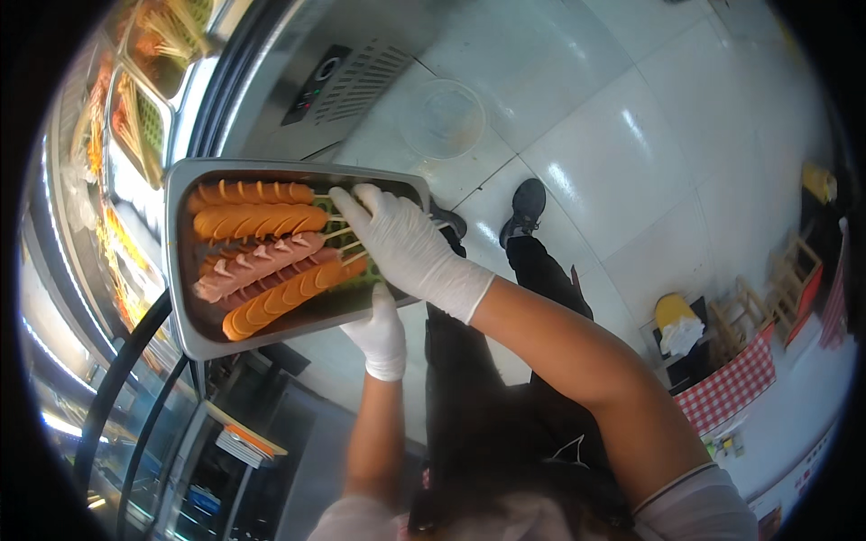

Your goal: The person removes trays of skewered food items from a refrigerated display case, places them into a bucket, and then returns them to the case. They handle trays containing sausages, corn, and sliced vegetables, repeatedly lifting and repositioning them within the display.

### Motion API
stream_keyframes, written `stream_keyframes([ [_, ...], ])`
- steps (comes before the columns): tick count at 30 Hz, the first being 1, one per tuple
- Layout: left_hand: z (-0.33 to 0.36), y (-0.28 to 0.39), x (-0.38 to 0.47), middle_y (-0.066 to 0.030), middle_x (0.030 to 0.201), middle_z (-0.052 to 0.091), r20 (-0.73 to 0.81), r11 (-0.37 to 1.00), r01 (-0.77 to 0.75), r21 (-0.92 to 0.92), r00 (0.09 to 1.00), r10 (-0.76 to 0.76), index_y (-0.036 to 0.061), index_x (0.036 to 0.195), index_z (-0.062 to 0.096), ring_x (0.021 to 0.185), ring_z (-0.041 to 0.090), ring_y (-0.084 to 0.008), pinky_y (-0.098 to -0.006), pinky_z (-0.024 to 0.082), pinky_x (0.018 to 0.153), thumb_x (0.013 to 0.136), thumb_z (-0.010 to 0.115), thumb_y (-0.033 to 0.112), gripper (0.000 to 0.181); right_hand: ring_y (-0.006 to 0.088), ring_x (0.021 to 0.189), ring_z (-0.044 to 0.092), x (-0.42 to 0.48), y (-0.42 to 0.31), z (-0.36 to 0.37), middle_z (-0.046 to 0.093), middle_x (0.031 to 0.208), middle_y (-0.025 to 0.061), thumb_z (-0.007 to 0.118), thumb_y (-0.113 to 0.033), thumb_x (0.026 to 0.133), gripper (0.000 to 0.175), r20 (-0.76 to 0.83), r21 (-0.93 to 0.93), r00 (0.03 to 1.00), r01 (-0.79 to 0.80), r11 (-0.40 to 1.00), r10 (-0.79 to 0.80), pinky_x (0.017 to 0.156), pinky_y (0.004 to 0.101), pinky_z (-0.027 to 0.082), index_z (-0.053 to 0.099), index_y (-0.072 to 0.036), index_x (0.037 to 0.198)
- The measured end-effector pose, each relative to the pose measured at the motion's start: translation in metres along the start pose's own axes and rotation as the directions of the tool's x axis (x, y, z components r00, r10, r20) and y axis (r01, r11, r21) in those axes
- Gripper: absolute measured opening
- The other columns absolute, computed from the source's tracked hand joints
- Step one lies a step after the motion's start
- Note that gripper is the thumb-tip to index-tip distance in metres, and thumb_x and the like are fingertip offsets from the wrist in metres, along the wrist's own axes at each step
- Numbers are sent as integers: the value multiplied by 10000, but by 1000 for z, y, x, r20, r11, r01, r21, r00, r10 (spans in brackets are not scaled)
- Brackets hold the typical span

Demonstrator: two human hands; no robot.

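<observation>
A deep rectangular steel pan (177, 270) is tilted before me. My left hand (382, 338), in a white glove, grips its near right edge, with the thumb over the rim. Inside lie several scored sausages on sticks: orange-brown sausages (260, 220) and pink sausages (264, 264). Their wooden sticks (353, 245) point right, toward my gloved right hand (413, 247). That hand curls over the stick ends; its fingertips touch the uppermost stick, and the palm side is hidden. A green perforated liner (369, 276) shows under the sticks.
At left, a lit display case holds pans of skewered food (139, 125). A steel cabinet with a vent and control panel (316, 84) stands beyond my pan. A round translucent tub (443, 120) is on the tiled floor. Wooden stools (744, 308) and a red checked cloth (731, 379) are at right.
</observation>
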State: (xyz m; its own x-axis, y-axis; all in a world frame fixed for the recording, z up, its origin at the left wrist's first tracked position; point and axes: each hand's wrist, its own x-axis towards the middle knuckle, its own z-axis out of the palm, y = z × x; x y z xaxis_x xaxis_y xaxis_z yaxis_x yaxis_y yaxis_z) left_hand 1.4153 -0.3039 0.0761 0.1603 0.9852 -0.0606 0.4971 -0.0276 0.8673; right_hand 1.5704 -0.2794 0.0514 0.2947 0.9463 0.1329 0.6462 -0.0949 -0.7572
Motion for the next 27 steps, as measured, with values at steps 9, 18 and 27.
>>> stream_keyframes([
  [9, -35, -94, 46, -182, 1389, 690, -2, 877, -317, 362, 940, 340, -102, 1401, 611, 1228, 677, -271, -369, 546, 1103, 962, 681, -91, 444, 387, 1134, 703, 16, 8, 108, 610, 1307, 194, 664, -123, 967, 644, -105, 372, 993, 91, 924, -56, 970, 470, 597, 489, -37, 1581],
  [18, -65, -112, 76, -191, 1014, 781, 124, 671, -519, 529, 830, 544, -117, 1034, 727, 837, 737, -324, -383, 595, 783, 935, 729, -81, 105, 350, 1237, 670, 37, -10, 146, 607, 1361, 143, 665, -112, 953, 663, -175, 385, 983, 120, 915, -56, 1010, 457, 603, 481, -59, 1588],
  [27, -74, -105, 74, -127, 825, 732, 292, 369, -585, 722, 741, 604, -5, 834, 725, 714, 704, -294, -391, 552, 656, 903, 777, -50, 98, 335, 1235, 673, 33, -16, 138, 606, 1373, 139, 670, -89, 939, 685, -200, 402, 979, 106, 910, -26, 1023, 440, 596, 480, -69, 1597],
])
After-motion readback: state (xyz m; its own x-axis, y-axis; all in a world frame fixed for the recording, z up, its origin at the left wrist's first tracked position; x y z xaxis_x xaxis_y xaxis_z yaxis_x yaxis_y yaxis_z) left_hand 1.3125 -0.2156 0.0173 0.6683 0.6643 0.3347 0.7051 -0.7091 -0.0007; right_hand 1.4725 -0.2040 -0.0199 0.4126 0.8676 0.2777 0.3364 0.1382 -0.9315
